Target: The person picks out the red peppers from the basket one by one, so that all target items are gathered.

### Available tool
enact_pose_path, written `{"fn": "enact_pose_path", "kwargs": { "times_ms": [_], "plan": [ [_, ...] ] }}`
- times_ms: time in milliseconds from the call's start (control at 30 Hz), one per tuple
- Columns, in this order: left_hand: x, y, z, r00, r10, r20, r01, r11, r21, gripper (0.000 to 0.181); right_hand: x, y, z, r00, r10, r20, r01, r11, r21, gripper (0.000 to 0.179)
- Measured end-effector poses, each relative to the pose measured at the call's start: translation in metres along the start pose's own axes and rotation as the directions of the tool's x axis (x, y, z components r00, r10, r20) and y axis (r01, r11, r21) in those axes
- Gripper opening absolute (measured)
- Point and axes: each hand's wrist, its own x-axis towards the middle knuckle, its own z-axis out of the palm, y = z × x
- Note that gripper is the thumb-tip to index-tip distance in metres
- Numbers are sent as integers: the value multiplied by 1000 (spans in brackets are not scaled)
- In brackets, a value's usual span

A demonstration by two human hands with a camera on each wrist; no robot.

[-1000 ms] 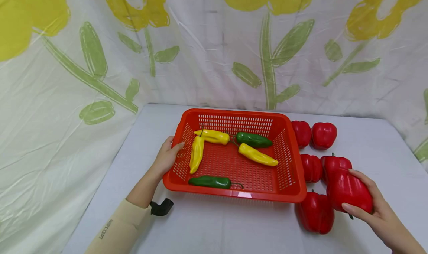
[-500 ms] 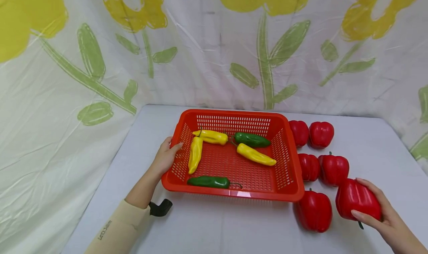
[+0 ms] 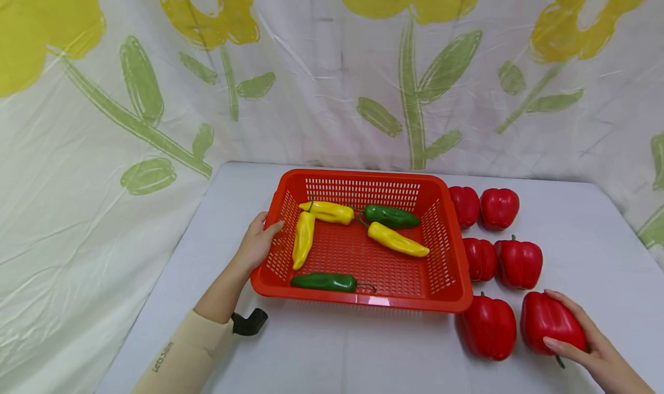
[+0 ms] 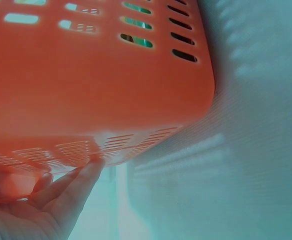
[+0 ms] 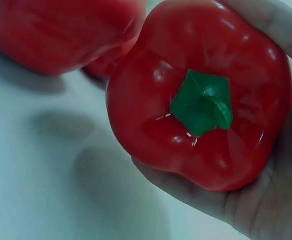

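Observation:
My left hand (image 3: 257,243) grips the left rim of a red plastic basket (image 3: 363,302), thumb over the edge and fingers against its outer wall. Inside the basket lie yellow peppers (image 3: 398,239) and green peppers (image 3: 324,281), spread apart. At the front right, my right hand (image 3: 586,336) holds a red bell pepper (image 3: 552,324) between thumb and fingers. In the right wrist view its green stem (image 5: 203,102) faces the camera. Just left of it stands another red bell pepper (image 3: 489,328).
Behind the held one, more red bell peppers (image 3: 519,263) stand in rows along the basket's right side. A white cloth covers the table (image 3: 363,353). A flower-printed curtain (image 3: 321,94) hangs at the back. A black curved piece (image 3: 250,322) shows beside the left sleeve.
My right hand has brought the red bell pepper from over the others toward the front right and lower, beside the front one. The left hand keeps its grip on the basket.

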Motion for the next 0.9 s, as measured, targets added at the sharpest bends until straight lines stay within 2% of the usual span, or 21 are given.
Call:
{"fn": "enact_pose_path", "kwargs": {
  "times_ms": [133, 333, 733, 900],
  "plan": [
    [-1, 1, 0, 1000, -2, 2, 2, 1000, -5, 40, 4, 8, 0, 998, 43, 45, -44, 999, 27, 95],
    [-1, 2, 0, 1000, -8, 2, 8, 1000, -14, 40, 7, 16, 1, 997, 42, 68, -47, 997, 64, 95],
    [1, -1, 0, 1000, -6, -10, 6, 1000, -1, 39, 8, 13, -2, 988, 81, 128, -97, 988, 122, 90],
    [0, -1, 0, 1000, -4, -7, 4, 1000, -9, 39, 11, 16, -3, 977, 135, 168, -170, 962, 214, 84]
  ]
}}
